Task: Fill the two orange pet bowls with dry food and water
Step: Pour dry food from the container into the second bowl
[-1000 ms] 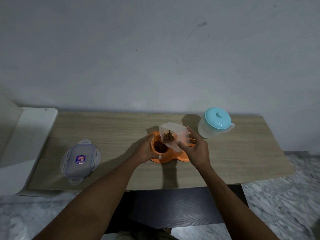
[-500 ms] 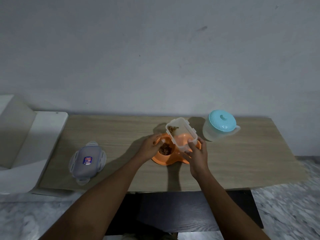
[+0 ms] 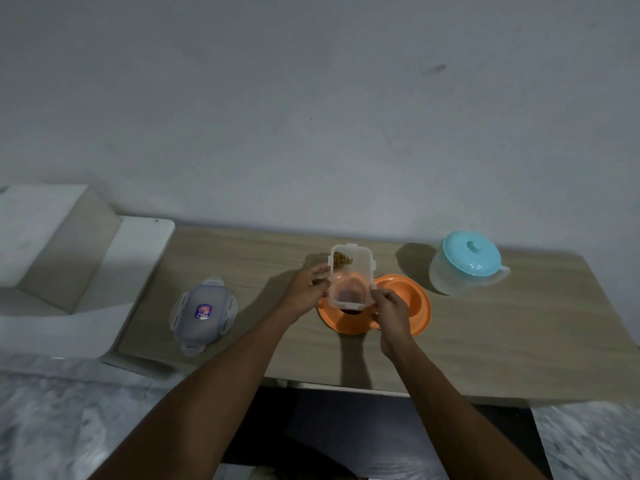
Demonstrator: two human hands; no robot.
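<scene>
An orange double pet bowl (image 3: 408, 306) rests mid-table. Brown dry food shows in its left bowl, mostly hidden under the container; its right bowl looks bare. Above the left bowl a clear plastic food container (image 3: 351, 277) is held nearly upright, a small heap of kibble at its far end. My left hand (image 3: 306, 294) grips its left side, and my right hand (image 3: 389, 306) grips its near right corner. A clear water jug with a light blue lid (image 3: 467, 263) stands to the right of the bowls.
The container's grey lid (image 3: 202, 313) lies on the left part of the wooden table (image 3: 519, 334). A white block-shaped unit (image 3: 69, 258) adjoins the table's left end. A grey wall rises right behind. Marble-pattern floor shows below.
The container has swung back from its pouring tilt to nearly upright, with the kibble slid to its far end. My left hand moved from the bowl's rim onto the container.
</scene>
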